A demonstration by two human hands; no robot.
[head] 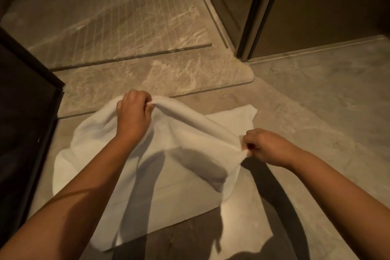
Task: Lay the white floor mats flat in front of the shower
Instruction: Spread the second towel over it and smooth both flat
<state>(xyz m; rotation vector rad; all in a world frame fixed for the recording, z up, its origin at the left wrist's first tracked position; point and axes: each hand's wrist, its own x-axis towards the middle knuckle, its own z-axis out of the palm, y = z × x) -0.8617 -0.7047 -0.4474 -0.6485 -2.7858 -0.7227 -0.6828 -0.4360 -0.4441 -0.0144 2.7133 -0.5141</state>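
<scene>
Spreading a white floor mat on the near side of the shower step

Both hands hold one edge of the white floor mat point(190, 131) taut, probably to shake out folds before lowering it. The left hand point(134, 112) has its fingers point(145, 103) bunched around the far-left end. The right hand point(266, 146) pinches the near-right end tightly. The cloth is thick, soft terry and sags in a rounded fold between the grips. Below it a flat white layer point(173, 202) lies on the smooth stone floor point(316, 101); I cannot tell whether it is a second mat or the same one. Just beyond runs the veined marble step point(179, 78) with a rounded corner, then the grooved shower floor point(116, 17).
</scene>
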